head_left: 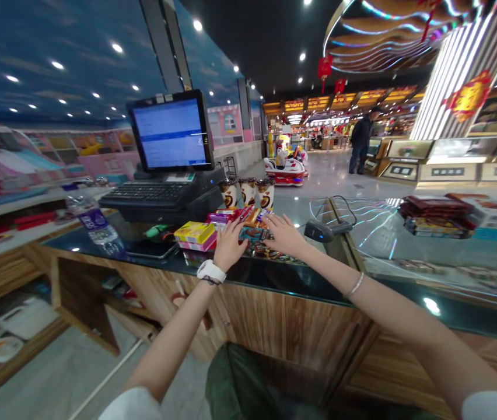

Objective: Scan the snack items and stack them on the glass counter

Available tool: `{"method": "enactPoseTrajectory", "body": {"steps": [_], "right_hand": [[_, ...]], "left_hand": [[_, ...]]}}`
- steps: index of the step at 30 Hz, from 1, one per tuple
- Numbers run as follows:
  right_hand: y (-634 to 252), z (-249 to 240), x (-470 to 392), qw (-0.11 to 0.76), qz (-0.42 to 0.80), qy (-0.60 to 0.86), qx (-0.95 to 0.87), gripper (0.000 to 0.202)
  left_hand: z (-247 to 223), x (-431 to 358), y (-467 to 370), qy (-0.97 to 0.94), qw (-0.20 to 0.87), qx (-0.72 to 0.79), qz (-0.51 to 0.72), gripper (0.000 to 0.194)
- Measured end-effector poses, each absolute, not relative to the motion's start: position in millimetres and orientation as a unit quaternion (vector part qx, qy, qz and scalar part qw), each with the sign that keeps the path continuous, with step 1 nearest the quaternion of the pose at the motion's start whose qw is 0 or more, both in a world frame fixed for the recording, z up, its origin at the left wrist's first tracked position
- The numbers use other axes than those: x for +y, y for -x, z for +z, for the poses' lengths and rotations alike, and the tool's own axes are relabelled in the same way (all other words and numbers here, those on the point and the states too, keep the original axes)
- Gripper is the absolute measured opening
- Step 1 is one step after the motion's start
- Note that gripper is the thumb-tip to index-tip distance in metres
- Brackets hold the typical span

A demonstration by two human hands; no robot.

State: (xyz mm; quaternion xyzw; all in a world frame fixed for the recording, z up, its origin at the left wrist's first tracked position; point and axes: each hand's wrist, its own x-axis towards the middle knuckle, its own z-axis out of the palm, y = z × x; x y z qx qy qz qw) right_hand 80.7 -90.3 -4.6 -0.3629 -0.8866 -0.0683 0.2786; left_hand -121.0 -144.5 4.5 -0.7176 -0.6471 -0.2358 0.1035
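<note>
My left hand (230, 246), with a white watch on the wrist, rests at the left side of a small pile of colourful packaged snacks (254, 218). Its fingers are stretched out and apart. From the right, my right hand (284, 234) reaches over the same pile with fingers spread, and its fingertips are near the wrappers. Whether either hand presses on the snacks is hard to see. Beside my left hand lie stacked yellow and pink boxes (196, 234). Three patterned cups (247, 191) with dark lids stand just behind the pile.
A monitor (172, 133) with a keyboard (147, 192) stands left on the dark glass counter (301, 286). Nearby are a water bottle (95, 224) and a barcode scanner (321, 232). Stacked packets (436, 216) lie right. A cabinet door (84, 303) hangs open below; a person (361, 143) stands far off.
</note>
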Motion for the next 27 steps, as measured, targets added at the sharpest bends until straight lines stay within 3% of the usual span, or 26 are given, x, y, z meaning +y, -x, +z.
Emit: {"method": "enactPoseTrajectory", "body": {"steps": [9,19,27], "right_hand": [[-51,-27,-77,0.195,-0.048,0.407,-0.891,0.082],[-56,-37,-67,0.138,0.012,0.468,-0.873,0.086],[-60,-42,-61,0.122,0.052,0.472,-0.872,0.071]], "left_hand": [[-4,-123,132,0.734,0.089,-0.652,-0.165,0.068],[-18,-119,132,0.72,0.07,-0.684,-0.093,0.064],[-25,-114,136,0.726,0.068,-0.674,-0.116,0.054]]}}
